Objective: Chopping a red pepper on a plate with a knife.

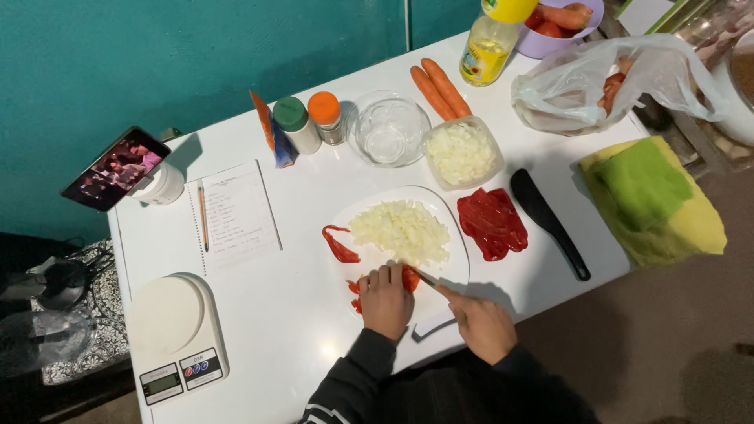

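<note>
Left hand pins red pepper, fingers curled; right hand grips knife. Blade sits right beside those fingertips, one slip and they're nicked; chopped onion piled just beyond.

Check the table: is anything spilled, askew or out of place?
Mostly tidy. One red pepper strip lies off the board, on the table. More pepper sits bare on the table. The phone leans tilted against a white jar.

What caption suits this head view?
Left hand steadies red pepper as right hand slices with knife.
</note>
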